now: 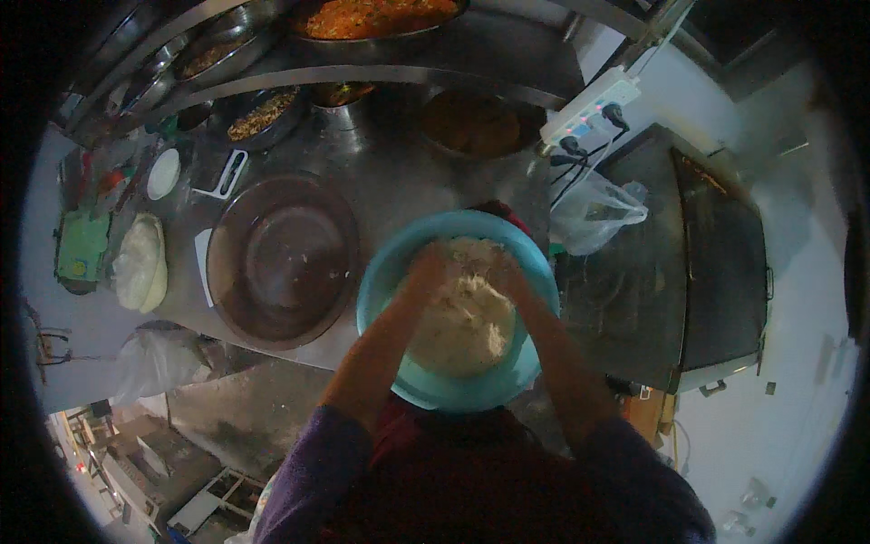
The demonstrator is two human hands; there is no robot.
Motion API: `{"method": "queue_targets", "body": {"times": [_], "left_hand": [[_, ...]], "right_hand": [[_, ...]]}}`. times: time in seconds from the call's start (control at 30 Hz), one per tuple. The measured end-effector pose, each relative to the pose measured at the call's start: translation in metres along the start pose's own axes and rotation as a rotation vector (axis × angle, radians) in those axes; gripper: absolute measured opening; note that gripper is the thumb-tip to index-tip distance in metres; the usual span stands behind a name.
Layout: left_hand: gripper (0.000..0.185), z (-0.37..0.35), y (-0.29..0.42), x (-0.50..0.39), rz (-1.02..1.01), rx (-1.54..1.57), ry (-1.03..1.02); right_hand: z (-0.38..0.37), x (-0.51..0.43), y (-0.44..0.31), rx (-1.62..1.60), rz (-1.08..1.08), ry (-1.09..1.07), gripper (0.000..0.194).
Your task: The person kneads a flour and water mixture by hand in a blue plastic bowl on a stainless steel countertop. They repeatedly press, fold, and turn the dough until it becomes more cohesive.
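Note:
A turquoise basin [380, 285] stands at the near edge of the metal worktop, right in front of my body. Pale dough or a floury mixture [455, 340] fills much of it, with whiter dry patches on top. Both arms reach down into the basin. My left hand [435, 262] is at the far left part of the mixture, and my right hand [501, 262] is at the far right part. The fingers of both hands are blurred and partly sunk in or hidden by the mixture, so their grip does not show. A dark red cloth [506, 214] lies behind the basin's far rim.
A large brown basin [282, 262] sits left of the turquoise one. Bowls of food, including a shredded orange one [380, 17], stand at the back and on a shelf. A power strip [591, 109] hangs at right, above a plastic bag [598, 211] and dark metal equipment [720, 272].

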State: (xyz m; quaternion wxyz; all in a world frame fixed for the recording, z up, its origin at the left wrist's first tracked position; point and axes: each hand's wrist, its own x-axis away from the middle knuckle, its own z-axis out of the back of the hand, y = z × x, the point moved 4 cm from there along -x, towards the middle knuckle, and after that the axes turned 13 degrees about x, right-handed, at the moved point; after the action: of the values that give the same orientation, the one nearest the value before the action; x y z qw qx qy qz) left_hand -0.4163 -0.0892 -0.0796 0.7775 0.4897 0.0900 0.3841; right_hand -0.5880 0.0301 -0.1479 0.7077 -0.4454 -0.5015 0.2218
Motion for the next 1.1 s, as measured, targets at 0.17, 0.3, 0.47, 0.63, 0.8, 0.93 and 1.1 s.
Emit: {"method": "queue_targets", "body": {"times": [0.17,0.3,0.47,0.63,0.8,0.93,1.1], "left_hand": [[0.056,0.033,0.039,0.062,-0.253,0.145,-0.339],[0.054,0.018,0.058,0.117,-0.445,-0.410,-0.265],[0.057,-0.005,0.050,0.095,-0.207,-0.316,-0.320],[0.054,0.024,0.065,0.118,-0.622,-0.515,-0.456],[0.042,0.015,0.038,0.086,-0.059,-0.312,-0.519],[0.043,-0.020,0.018,0.053,-0.122,-0.409,-0.447],[0.042,-0.010,0.033,0.086,-0.352,0.050,-0.268]], "right_hand": [[-0.005,0.106,-0.065,1.071,0.646,-0.261,0.038],[-0.042,0.166,-0.068,1.359,1.075,-0.232,0.034],[-0.069,0.095,-0.014,1.394,0.597,-0.308,0.040],[-0.032,0.129,-0.051,1.381,0.730,-0.464,0.046],[-0.059,0.119,-0.073,1.446,0.656,-0.392,0.033],[-0.097,0.055,-0.027,1.346,0.228,-0.116,0.032],[-0.060,0.066,-0.027,0.668,0.170,-0.522,0.034]]}}
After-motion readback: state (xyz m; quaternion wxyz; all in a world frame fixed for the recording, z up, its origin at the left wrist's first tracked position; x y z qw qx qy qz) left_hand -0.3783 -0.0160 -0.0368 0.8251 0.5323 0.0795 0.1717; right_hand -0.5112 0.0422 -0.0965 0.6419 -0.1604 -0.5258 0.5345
